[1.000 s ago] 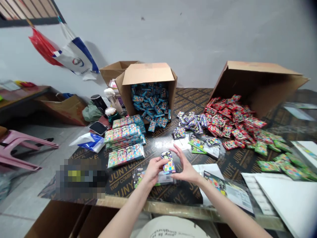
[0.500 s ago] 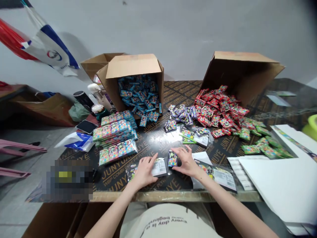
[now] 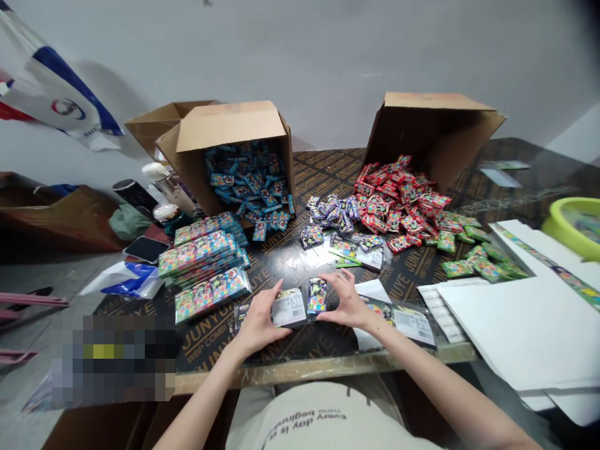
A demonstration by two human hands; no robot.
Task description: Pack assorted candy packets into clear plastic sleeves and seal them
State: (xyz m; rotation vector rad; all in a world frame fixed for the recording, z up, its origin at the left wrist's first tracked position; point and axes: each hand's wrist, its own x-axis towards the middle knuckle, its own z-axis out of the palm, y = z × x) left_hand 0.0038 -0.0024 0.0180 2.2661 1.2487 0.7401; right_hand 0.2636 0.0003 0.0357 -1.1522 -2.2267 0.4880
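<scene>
A flat black printed pack in clear plastic [image 3: 289, 306], with a pale label panel, lies near the table's front edge. My left hand [image 3: 259, 317] spans it, thumb at the near edge and fingers at the far edge. Just to its right, my right hand [image 3: 345, 301] grips a small purple packet [image 3: 317, 295] by its near and far edges, between thumb and fingers. The packet's left side is against or very near the pack's right end; I cannot tell whether they touch. Under my right forearm lies a similar black pack [image 3: 412, 326] on white paper.
Stacked multi-packs [image 3: 213, 294] stand left. Behind are a carton [image 3: 234, 128] of blue packets, a pile of purple packets [image 3: 332, 212], red packets [image 3: 398, 203] spilling from another carton [image 3: 435, 103], and green packets [image 3: 490, 265]. White sheets [image 3: 510, 325] overhang the right front edge.
My left hand has shifted left along the black pack, uncovering more of its label. My right hand still holds the purple packet beside it. The camera view has turned slightly right.
</scene>
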